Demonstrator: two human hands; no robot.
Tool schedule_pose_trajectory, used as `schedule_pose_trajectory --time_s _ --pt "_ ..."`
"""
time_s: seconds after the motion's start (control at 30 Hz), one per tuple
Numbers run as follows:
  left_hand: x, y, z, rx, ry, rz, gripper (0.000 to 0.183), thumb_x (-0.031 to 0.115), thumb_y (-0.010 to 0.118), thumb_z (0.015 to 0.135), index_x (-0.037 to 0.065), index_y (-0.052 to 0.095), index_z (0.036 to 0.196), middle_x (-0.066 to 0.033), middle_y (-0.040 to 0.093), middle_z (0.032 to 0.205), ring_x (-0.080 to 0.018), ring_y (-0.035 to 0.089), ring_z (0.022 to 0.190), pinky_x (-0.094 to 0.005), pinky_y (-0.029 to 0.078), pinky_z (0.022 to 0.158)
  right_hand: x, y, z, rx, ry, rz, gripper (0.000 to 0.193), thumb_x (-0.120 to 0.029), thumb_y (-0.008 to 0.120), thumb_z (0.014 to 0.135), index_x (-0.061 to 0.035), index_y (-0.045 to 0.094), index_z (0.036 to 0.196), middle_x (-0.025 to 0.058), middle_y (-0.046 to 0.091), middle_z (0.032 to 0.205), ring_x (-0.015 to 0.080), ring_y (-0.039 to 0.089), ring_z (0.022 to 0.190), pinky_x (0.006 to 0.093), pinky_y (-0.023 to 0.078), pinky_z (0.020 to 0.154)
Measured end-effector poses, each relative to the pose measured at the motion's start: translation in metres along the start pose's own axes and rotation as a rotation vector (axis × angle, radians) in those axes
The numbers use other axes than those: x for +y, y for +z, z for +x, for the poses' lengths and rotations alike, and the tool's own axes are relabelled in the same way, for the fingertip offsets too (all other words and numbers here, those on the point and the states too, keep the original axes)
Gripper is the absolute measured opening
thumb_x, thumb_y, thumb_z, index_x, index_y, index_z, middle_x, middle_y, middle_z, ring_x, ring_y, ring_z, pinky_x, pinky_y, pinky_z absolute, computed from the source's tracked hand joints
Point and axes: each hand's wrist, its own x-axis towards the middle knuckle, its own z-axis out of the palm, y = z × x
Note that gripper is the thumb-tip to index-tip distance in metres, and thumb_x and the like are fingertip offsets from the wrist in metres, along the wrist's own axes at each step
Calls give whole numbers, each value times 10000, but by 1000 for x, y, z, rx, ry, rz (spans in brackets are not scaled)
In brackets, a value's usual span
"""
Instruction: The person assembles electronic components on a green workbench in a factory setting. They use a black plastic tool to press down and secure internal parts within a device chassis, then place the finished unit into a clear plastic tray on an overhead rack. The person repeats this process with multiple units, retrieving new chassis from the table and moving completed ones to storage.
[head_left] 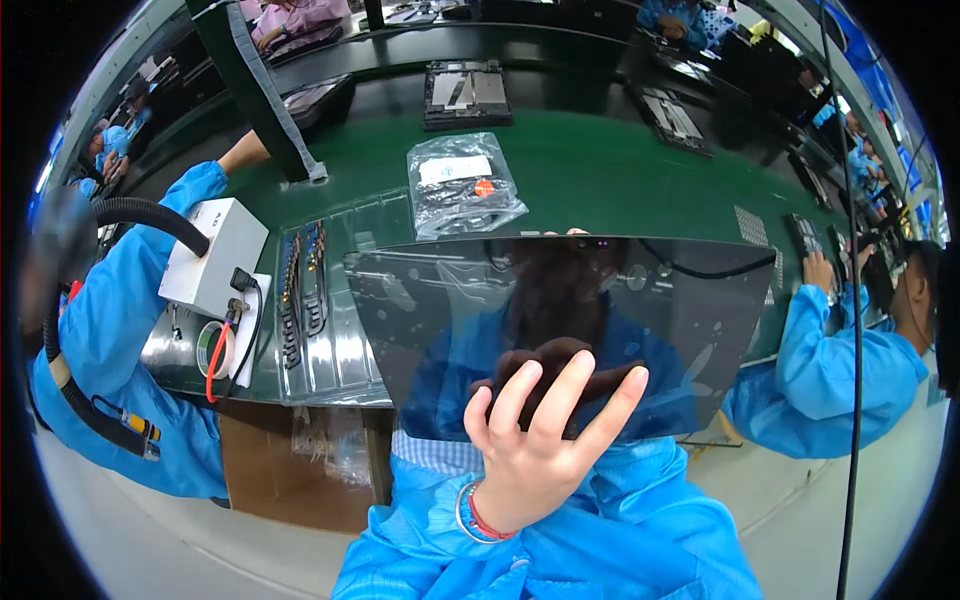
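Note:
A large black glossy tablet [690, 310] is tilted up in front of me, its screen carrying smudges and a reflection. My left hand [535, 450], with bracelets at the wrist, is over the lower middle of the screen. Its fingers are spread; whether every fingertip touches the glass is unclear. My right arm passes under the tablet, and my right hand [577, 232] is mostly hidden behind it. Only bits of fingertip show at the far edge, where it grips the tablet. Just beyond lies a clear plastic bag [465, 205] with a white label and an orange sticker.
At left are a white box [225, 250] with a black hose, a tape roll [214, 348] and a clear tray [350, 350] holding cables. An open carton [265, 465] sits below. Opened tablets [468, 95] lie along the green bench [600, 180]. Co-workers in blue sit on both sides.

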Motion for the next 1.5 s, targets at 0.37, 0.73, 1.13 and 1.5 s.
schedule_pose_trajectory --time_s 0.37,0.73,1.13,1.5 --pt "-6 -2 8 -42 -2 -347 497 87 679 633 255 608 1095 -92 455 1223 -352 407 1111 -452 370 900 -1 1 9 -17 -70 -95 349 -4 473 808 9 534 1152 146 545 1159 239 534 1055 300 403 904" --pt "3 83 -6 10 -1164 -1903 166 92 537 875 -2 546 1012 -54 573 985 -149 560 862 -294 453 721 -36 -2 110 -808 -104 -1679 455 29 494 662 -32 579 1104 170 562 1101 320 531 1032 331 418 900" --pt "-80 32 -27 -919 -531 -938 374 180 633 789 61 545 1133 -122 592 1075 -219 563 990 -328 431 835 20 -73 88 -739 -275 -1909 511 -56 585 673 -107 518 1177 84 493 1176 295 615 765 373 511 694" --pt "-102 28 -17 -572 -392 74 635 327 738 645 19 505 1149 -157 260 1375 -399 179 1288 -679 117 945 -49 -138 29 -158 170 -1741 419 -257 590 808 54 554 1087 169 522 896 297 538 835 343 431 753"
